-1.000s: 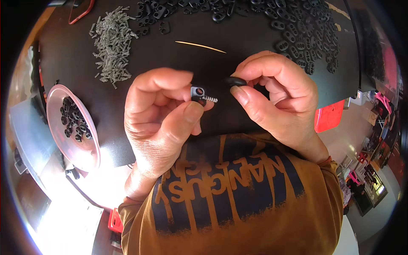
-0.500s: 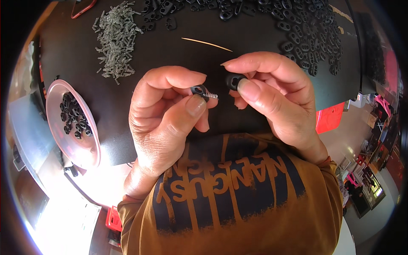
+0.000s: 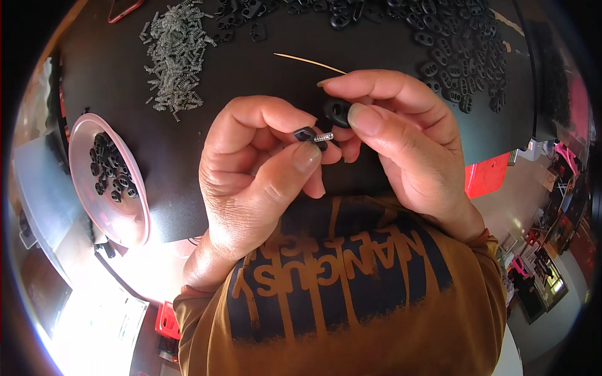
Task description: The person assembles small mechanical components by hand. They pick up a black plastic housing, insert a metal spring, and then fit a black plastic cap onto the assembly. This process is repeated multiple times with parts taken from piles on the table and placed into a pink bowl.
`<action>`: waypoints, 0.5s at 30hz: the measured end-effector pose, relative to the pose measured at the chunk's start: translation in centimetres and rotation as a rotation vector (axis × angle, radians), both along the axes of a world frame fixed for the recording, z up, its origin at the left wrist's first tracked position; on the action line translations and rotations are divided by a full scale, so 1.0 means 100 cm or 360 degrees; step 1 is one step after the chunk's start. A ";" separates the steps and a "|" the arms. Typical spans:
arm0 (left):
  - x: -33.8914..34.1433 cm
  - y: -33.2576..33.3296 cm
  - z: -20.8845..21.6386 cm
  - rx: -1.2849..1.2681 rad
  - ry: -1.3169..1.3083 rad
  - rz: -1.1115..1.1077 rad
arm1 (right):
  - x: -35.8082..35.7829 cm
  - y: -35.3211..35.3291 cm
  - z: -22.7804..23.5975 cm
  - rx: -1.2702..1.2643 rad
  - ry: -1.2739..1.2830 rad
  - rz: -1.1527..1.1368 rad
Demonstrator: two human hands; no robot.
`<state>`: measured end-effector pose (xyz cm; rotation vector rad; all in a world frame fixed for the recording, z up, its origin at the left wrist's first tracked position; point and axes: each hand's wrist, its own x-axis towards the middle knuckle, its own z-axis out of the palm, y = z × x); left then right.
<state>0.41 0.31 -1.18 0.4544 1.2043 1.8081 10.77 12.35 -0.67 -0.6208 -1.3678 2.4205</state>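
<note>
Closest is the brown T-shirt (image 3: 389,338). Beyond it, the left hand (image 3: 257,166) pinches a small black plastic insert (image 3: 304,133) between thumb and fingers, its metal coil spring (image 3: 324,137) pointing rightward. The right hand (image 3: 417,138) grips a black oval housing (image 3: 337,111) by thumb and fingers, just beside the spring's tip. To the left stands a pink-rimmed bowl (image 3: 142,200) holding black parts (image 3: 113,166). Farther off lie a thin wooden stick (image 3: 307,61), a heap of coil springs (image 3: 177,59) and many black two-holed housings (image 3: 464,62).
</note>
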 end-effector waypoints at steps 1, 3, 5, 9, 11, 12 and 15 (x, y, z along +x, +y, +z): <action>0.001 0.000 0.001 -0.0013 0.0003 0.0016 | -0.001 0.000 -0.001 0.0029 0.0050 0.0000; 0.001 0.000 0.003 -0.0042 0.0028 -0.0001 | -0.003 -0.001 -0.002 0.0087 0.0150 0.0004; 0.001 -0.001 0.004 -0.0065 0.0035 0.0000 | -0.003 -0.001 0.001 0.0140 0.0187 0.0002; 0.000 -0.001 0.002 -0.0095 0.0022 0.0008 | -0.004 -0.005 0.001 0.0338 0.0238 -0.0013; 0.000 -0.002 0.002 -0.0118 0.0018 0.0023 | -0.003 -0.003 -0.001 0.0553 0.0251 0.0025; 0.001 -0.001 0.004 -0.0133 0.0016 0.0035 | -0.003 -0.002 -0.001 0.0633 0.0229 0.0030; -0.001 -0.002 0.003 -0.0129 -0.0010 0.0024 | -0.002 -0.001 0.004 0.0805 0.0148 0.0023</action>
